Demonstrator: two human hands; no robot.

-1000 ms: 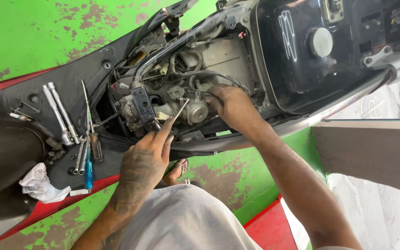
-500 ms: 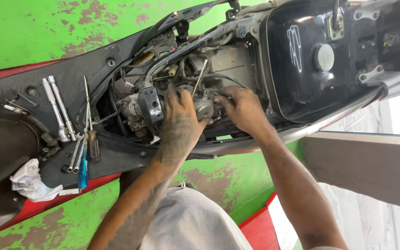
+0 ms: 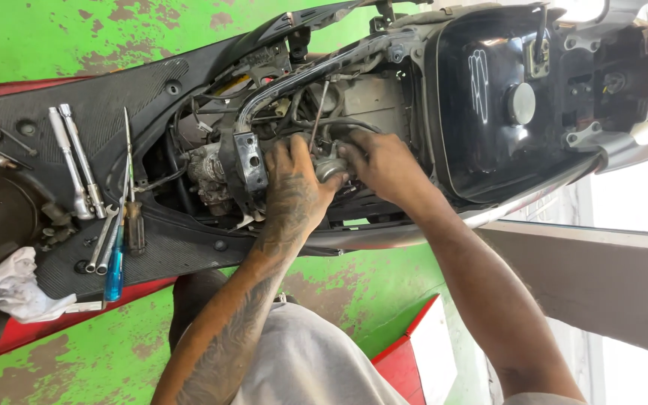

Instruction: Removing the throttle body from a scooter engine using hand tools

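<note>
The left hand's grip (image 3: 294,176) is closed around a thin screwdriver (image 3: 318,112) whose shaft stands up among the frame tubes; the right hand's grip (image 3: 380,165) curls narrow on a round metal carburettor part (image 3: 330,168) between both hands, deep in the opened scooter (image 3: 489,90); wrenches (image 3: 73,161) and a blue-handled screwdriver (image 3: 114,266) lie on the black footboard (image 3: 114,90), a white rag (image 3: 13,289) nearby.

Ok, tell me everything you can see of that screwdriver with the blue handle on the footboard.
The blue-handled screwdriver lies flat on the scooter's black textured footboard, left of the open engine bay. Its translucent blue handle, plastic by the look, points toward the red floor edge; its thin metal shaft runs up toward the other tools. It lies close beside a dark-handled screwdriver and silver socket wrenches; whether they touch is unclear. Neither hand is on it: left hand and right hand are both in the engine bay.
</note>
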